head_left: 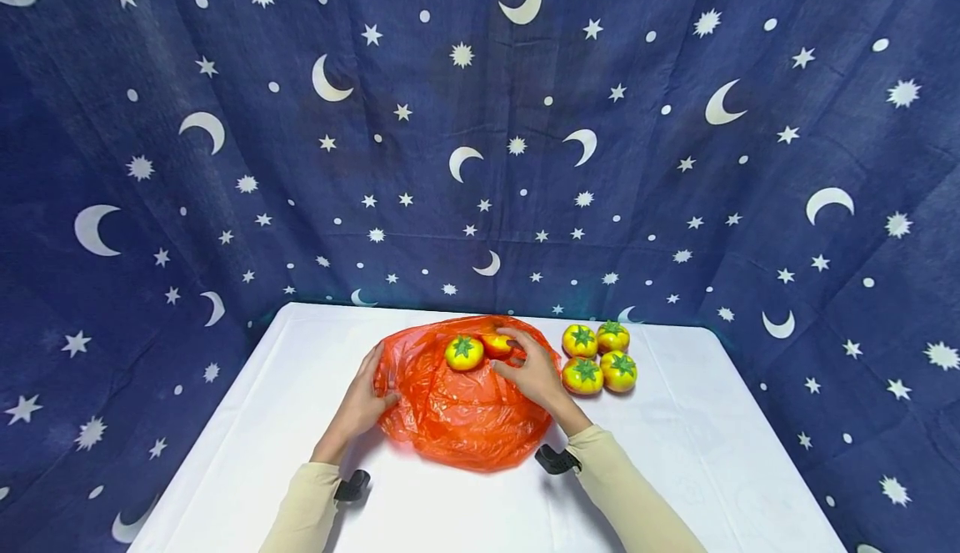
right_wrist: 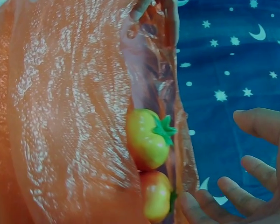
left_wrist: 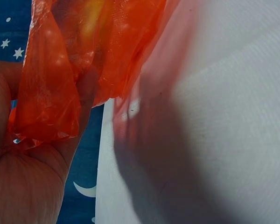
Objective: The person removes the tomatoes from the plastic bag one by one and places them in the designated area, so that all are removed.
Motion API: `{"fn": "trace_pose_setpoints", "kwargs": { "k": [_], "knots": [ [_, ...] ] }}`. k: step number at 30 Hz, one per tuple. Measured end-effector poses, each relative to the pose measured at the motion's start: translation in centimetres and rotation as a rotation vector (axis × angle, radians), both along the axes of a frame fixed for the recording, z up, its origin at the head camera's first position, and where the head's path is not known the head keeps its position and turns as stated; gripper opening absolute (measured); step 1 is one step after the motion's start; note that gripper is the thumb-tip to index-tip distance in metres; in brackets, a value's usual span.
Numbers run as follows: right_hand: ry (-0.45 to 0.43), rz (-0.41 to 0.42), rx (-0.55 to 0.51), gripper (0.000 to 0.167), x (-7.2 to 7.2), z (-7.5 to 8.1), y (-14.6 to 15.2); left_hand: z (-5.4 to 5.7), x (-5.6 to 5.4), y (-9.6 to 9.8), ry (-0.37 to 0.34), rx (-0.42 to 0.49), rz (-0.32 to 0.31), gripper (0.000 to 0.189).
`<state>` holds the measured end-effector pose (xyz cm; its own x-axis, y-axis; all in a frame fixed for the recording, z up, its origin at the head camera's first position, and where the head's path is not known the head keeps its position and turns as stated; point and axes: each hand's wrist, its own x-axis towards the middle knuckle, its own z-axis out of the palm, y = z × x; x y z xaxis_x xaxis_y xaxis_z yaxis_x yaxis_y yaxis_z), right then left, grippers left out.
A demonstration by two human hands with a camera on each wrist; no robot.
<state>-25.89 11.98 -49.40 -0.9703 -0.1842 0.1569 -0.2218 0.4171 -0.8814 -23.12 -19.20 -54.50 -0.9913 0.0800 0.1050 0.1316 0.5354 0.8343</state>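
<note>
A thin orange-red plastic bag (head_left: 472, 419) lies spread on the table. My left hand (head_left: 365, 394) grips its left edge, and the film shows between thumb and fingers in the left wrist view. Two tomatoes, yellow flushed with red, sit at the bag's mouth. One tomato (head_left: 463, 353) has its green star-shaped top facing up; beside it, the other tomato (head_left: 496, 345) is partly covered by my right fingers in the head view. Over the bag's right side, my right hand (head_left: 534, 372) has its fingers spread and holds nothing. The right wrist view shows them apart from the upper tomato (right_wrist: 148, 140).
Several more tomatoes (head_left: 600, 359) stand grouped on the white tablecloth (head_left: 697, 444), just right of the bag. A dark blue curtain (head_left: 480, 161) with moons and stars hangs behind the table. Each wrist carries a small black camera (head_left: 557, 459).
</note>
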Motion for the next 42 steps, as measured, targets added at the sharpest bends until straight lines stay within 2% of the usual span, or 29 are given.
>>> {"fn": "trace_pose_setpoints", "kwargs": {
  "k": [4, 11, 19, 25, 31, 42],
  "knots": [
    [-0.013, -0.008, 0.034, 0.058, -0.5, -0.6, -0.6, -0.1, 0.0, 0.1, -0.007, 0.000, 0.003, 0.099],
    [0.007, 0.020, 0.033, 0.058, -1.5, -1.4, -1.8, 0.1, -0.1, 0.1, -0.011, 0.004, 0.000, 0.099],
    [-0.029, 0.004, 0.091, 0.058, -2.4, -2.5, -3.2, 0.2, -0.1, 0.2, -0.014, 0.005, -0.002, 0.099],
    [0.017, -0.024, 0.141, 0.054, -2.6, -2.7, -4.2, -0.1, -0.2, 0.1, -0.014, -0.003, 0.005, 0.099],
    [0.044, -0.018, 0.159, 0.053, -2.9, -2.9, -4.8, -0.1, -0.2, 0.1, -0.021, -0.003, 0.007, 0.099],
    [-0.014, -0.017, 0.174, 0.056, -3.5, -3.3, -5.7, -0.1, -0.1, 0.1, 0.039, 0.003, 0.000, 0.100]
  ]
}}
